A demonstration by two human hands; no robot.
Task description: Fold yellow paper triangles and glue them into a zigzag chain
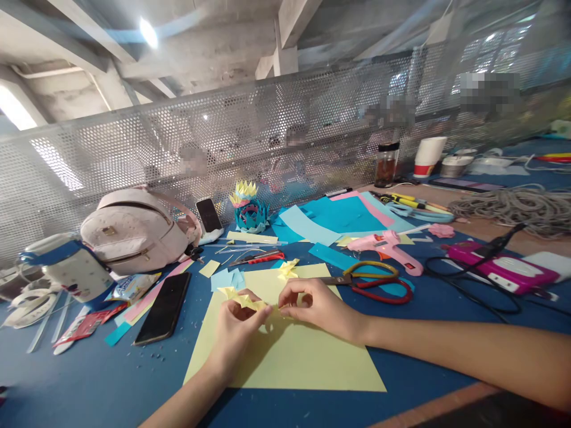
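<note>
My left hand (236, 333) is closed on a yellow folded-paper piece (241, 298) with pointed tips. Close beside it, my right hand (319, 306) has its thumb and fingers pinched together near the right end of that piece; what sits between them is too small to make out. Both hands are above a large sheet of pale yellow paper (298, 362). Another yellow folded-paper piece (288, 269) lies just past my right hand. Scissors (375, 280) with yellow and red handles rest behind my right wrist, their blades partly hidden.
A pink glue gun (388, 246), blue paper sheets (343, 214) and a blue-yellow paper model (250, 211) are farther back. On the left are a black phone (164, 309), a mug (78, 270) and a pink backpack (134, 229). A magenta device (502, 267) with black cables lies right.
</note>
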